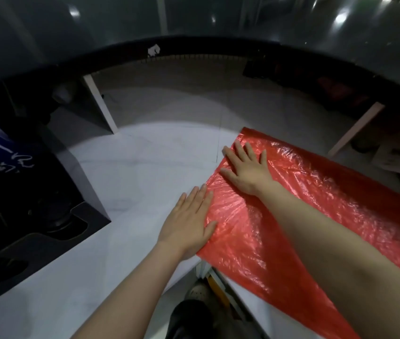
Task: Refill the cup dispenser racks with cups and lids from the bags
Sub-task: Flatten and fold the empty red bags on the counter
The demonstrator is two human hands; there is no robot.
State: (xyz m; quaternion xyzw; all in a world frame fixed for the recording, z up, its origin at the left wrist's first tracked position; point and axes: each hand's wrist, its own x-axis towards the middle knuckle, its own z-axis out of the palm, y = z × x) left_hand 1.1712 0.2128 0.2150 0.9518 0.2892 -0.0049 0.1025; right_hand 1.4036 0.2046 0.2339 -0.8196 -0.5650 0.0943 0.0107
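On the white table, toward its right edge, a red plastic bag is lying spread out flat, its thin, glossy film wrinkling and catching the light in small creases. The bag is forming a long, roughly rectangular sheet, running from a far corner near the middle of the table down to the near right edge, where part of it is hanging over. The right hand is resting palm-down on the bag's far left corner, fingers straight and fanned apart, pressing the film against the tabletop. The left hand is lying flat too, fingers straight and close together, sitting mostly on the bare table with its thumb side touching the bag's left edge. Neither hand is gripping anything, and the two are apart from each other. At the table's left edge a dark, matte, box-like unit with rounded cut-outs in its top is standing. Below the table's near edge, a shoe and a dark trouser leg are showing.
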